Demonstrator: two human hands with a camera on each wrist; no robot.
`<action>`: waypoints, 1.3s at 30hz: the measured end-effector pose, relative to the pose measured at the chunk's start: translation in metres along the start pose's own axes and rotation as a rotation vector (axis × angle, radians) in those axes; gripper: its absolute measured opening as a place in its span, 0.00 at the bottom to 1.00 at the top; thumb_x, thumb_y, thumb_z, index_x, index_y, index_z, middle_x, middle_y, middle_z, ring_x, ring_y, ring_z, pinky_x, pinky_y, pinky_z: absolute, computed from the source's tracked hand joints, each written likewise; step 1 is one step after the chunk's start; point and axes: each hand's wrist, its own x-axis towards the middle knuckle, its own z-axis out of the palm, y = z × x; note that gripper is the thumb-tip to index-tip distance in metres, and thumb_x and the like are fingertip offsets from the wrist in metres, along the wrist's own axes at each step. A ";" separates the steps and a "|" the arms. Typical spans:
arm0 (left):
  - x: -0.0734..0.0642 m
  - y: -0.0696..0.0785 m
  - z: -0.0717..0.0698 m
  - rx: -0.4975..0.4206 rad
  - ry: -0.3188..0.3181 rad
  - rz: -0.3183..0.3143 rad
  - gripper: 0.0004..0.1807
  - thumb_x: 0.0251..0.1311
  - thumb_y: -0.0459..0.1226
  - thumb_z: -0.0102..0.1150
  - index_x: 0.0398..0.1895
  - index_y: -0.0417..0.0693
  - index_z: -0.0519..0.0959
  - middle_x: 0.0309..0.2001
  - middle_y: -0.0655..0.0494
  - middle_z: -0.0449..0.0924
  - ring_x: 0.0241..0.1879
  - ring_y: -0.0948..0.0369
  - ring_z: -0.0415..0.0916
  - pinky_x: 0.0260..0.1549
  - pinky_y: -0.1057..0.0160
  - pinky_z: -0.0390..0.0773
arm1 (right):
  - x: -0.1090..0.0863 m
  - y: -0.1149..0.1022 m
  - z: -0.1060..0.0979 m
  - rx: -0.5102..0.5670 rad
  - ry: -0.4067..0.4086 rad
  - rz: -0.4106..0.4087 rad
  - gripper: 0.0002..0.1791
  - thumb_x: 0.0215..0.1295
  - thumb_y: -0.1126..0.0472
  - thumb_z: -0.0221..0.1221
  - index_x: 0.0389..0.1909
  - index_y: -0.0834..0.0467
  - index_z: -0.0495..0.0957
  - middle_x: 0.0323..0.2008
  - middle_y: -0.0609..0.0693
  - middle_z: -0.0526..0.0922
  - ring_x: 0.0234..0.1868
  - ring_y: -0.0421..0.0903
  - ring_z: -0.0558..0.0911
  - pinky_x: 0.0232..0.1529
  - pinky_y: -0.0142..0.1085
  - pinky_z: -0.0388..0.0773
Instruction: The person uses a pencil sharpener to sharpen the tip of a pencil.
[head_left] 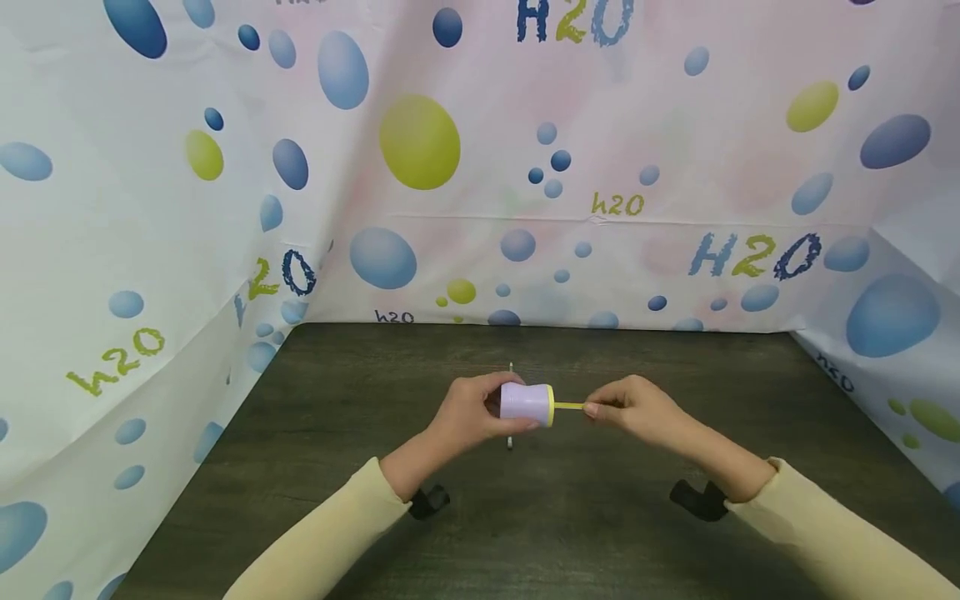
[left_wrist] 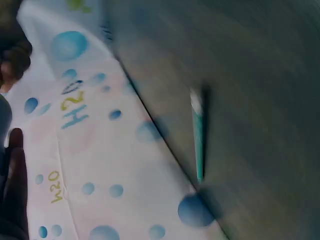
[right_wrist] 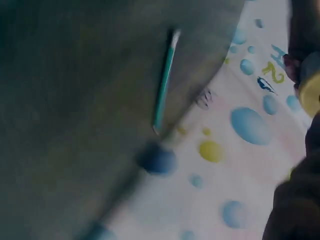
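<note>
My left hand (head_left: 467,408) grips a lilac, cylinder-shaped pencil sharpener (head_left: 525,404) on its side, thumb and fingers around the body. Its yellow end faces right. From that end a thin yellow pencil (head_left: 567,406) sticks out level, the rest hidden inside. The far end of the pencil is pinched between thumb and fingertips of my right hand (head_left: 637,407). Below the sharpener, a green pencil (right_wrist: 164,82) with a whitish end lies on the table, its middle covered in the head view. The right wrist view catches the sharpener's round yellow face (right_wrist: 311,95) at its edge.
The dark wooden table (head_left: 585,533) runs back to a white sheet (head_left: 637,125) printed with coloured drops and lettering, which hangs behind and along both sides. Dark straps (head_left: 699,500) show under both wrists, by the cream sleeves.
</note>
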 end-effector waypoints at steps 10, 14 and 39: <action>0.009 -0.002 -0.001 -0.363 0.029 -0.344 0.23 0.64 0.42 0.68 0.55 0.33 0.82 0.44 0.37 0.88 0.34 0.58 0.89 0.34 0.61 0.88 | 0.010 0.010 0.009 -0.617 0.398 -0.362 0.24 0.79 0.45 0.48 0.49 0.58 0.85 0.29 0.48 0.82 0.22 0.40 0.73 0.21 0.31 0.67; 0.008 -0.001 -0.006 -0.518 -0.045 -0.493 0.23 0.70 0.44 0.62 0.50 0.30 0.82 0.35 0.38 0.89 0.23 0.65 0.85 0.29 0.64 0.86 | 0.018 0.020 0.015 -0.859 0.712 -0.791 0.20 0.83 0.53 0.46 0.42 0.60 0.83 0.24 0.49 0.77 0.20 0.43 0.71 0.17 0.33 0.69; 0.000 -0.009 -0.002 -0.343 -0.098 -0.325 0.20 0.65 0.43 0.67 0.48 0.32 0.82 0.36 0.43 0.88 0.27 0.64 0.85 0.34 0.58 0.88 | 0.002 0.000 0.006 -0.503 0.273 -0.457 0.12 0.76 0.55 0.58 0.43 0.59 0.85 0.31 0.46 0.85 0.25 0.38 0.78 0.24 0.29 0.74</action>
